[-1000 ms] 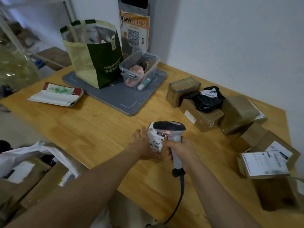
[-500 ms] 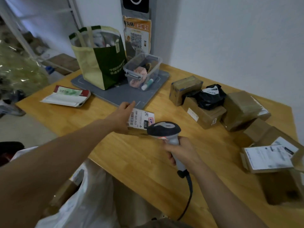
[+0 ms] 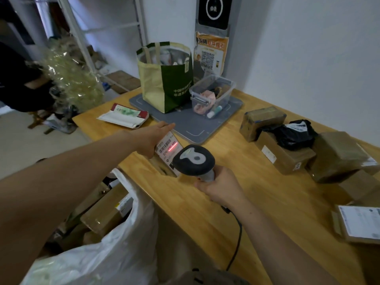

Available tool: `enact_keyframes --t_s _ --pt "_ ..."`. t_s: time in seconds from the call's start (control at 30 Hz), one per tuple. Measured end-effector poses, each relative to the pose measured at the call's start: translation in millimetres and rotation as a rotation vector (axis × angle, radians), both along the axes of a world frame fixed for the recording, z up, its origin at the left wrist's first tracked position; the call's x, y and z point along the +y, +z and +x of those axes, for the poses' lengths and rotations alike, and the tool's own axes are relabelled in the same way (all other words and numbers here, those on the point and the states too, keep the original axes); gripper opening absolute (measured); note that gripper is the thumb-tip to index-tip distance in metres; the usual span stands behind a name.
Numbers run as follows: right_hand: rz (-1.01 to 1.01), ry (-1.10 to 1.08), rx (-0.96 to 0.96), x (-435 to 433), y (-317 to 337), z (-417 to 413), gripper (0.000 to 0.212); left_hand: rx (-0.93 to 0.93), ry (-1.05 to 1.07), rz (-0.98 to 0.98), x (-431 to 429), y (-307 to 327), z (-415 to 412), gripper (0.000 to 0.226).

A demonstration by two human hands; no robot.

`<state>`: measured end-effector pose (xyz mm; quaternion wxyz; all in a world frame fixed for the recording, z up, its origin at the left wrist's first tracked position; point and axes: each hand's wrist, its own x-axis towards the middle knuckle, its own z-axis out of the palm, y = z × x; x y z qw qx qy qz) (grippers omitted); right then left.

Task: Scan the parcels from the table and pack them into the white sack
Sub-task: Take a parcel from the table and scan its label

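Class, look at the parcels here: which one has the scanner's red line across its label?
The small parcel held in the left hand; the brown boxes on the table show no red line.

Small parcel point(image 3: 164, 155) at frame centre, brown with a white barcode label facing up; I see a red scan line across the label. It sits tilted at the near tabletop point(image 3: 257, 202) edge. White sack point(image 3: 115, 249) at lower left, mouth open, brown boxes visible inside. Remaining parcels at right: a taped brown box point(image 3: 261, 122), a cardboard box point(image 3: 285, 159) with a black poly bag point(image 3: 294, 134) on top, a wrapped box point(image 3: 339, 157), a labelled box point(image 3: 357, 225) at the right edge.
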<state>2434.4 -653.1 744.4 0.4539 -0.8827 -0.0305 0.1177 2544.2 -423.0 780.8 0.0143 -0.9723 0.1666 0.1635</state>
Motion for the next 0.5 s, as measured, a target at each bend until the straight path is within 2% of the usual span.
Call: enact_keyframes --t_s 0.27,0.5 --pt "-0.008 0.073 -0.059 22.8 8.3 -1.5 0.029 -0.014 0.047 -0.038 27.0 -2.4 -10.3 0.128" --pt "0.028 0.104 -0.047 39.4 13.2 -0.4 0.027 -0.027 0.066 -0.057 46.4 -5.1 -16.0 0.13"
